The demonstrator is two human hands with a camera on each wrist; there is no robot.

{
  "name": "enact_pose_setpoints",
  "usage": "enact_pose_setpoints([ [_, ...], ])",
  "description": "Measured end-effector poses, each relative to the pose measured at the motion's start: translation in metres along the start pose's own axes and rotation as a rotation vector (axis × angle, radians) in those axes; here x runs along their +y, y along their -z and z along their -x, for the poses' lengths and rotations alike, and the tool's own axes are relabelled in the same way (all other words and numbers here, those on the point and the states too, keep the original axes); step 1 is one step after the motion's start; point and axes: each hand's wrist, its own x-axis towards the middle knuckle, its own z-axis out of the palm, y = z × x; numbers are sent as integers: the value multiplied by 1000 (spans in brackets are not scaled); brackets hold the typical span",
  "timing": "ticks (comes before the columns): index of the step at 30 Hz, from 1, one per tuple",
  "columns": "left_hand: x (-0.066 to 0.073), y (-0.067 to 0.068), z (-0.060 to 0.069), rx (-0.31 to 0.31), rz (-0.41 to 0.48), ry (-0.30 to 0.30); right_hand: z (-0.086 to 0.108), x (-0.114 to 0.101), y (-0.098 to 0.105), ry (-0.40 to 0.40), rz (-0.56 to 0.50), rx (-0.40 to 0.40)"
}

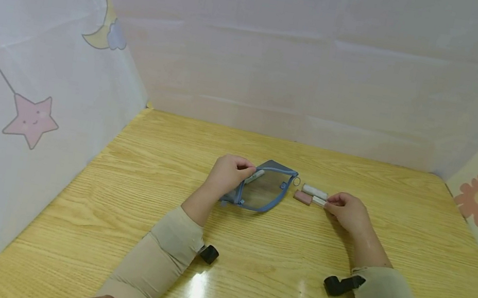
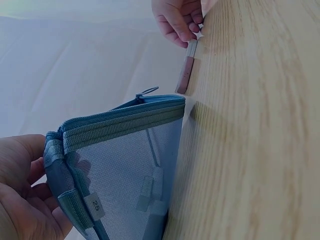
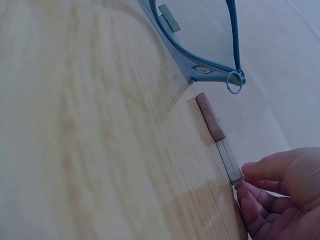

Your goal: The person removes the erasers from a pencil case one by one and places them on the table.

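Pale cloth [image 1: 250,78] stands behind a wooden tabletop [image 1: 268,263]. Head view: the left grip [image 1: 227,173] pinches a blue mesh pouch [image 1: 265,208], mouth gaping, with a pale stick [image 1: 255,176] inside. Well to its right, the right grip [image 1: 348,213], nearly closed, pinches a pale block's end [image 1: 319,201]; a pink block [image 1: 303,197] lies just beyond. Left wrist view: the pouch stands beside the left grip. Right wrist view: thumb and fingertip meet the pale block, seemingly a pick-up step; a steady lift seems called for.
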Motion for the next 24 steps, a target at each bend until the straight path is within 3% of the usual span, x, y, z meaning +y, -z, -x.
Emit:
enact_pose_setpoints([
  [12, 0, -1, 0, -5, 1, 8, 0, 4, 1, 14, -19, 18],
  [24, -1, -3, 0, -3, -18, 12, 4, -5, -4, 71, -74, -1],
])
